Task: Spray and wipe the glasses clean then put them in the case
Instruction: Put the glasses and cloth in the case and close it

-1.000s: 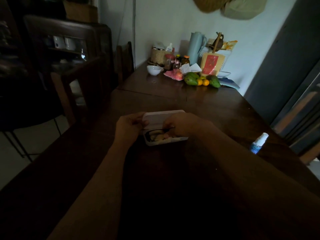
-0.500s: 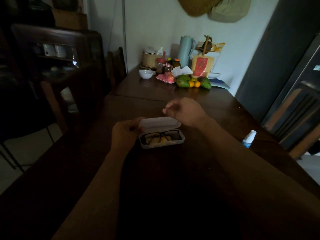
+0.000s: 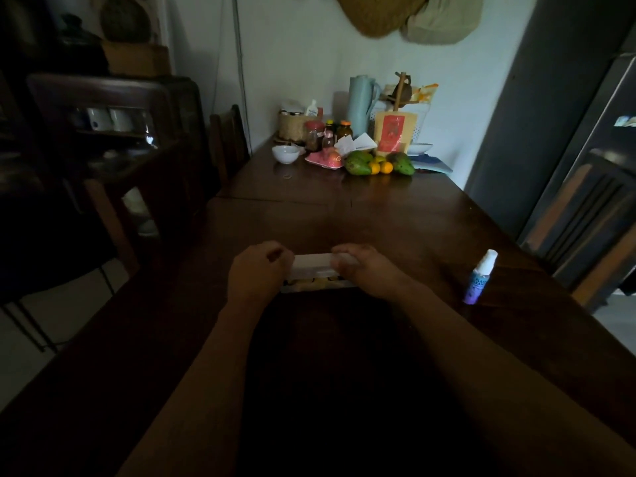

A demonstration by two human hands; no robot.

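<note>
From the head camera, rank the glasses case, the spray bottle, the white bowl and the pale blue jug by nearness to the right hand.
1. Glasses case: under the right hand, touching it.
2. Spray bottle: to its right, near the table edge.
3. White bowl: far end of the table, left.
4. Pale blue jug: farthest back, by the wall.

— What's on that dark wooden worktop [image 3: 395,215]?

— Near us, a pale glasses case [image 3: 315,270] lying flat, and well off to its right a small spray bottle [image 3: 480,277] standing upright.

— And the far end?

— Crowded by the wall: a white bowl [image 3: 285,154], a pink plate [image 3: 325,160], green mangoes [image 3: 358,164], small oranges [image 3: 386,168], jars [image 3: 313,136], a pale blue jug [image 3: 359,105].
</note>
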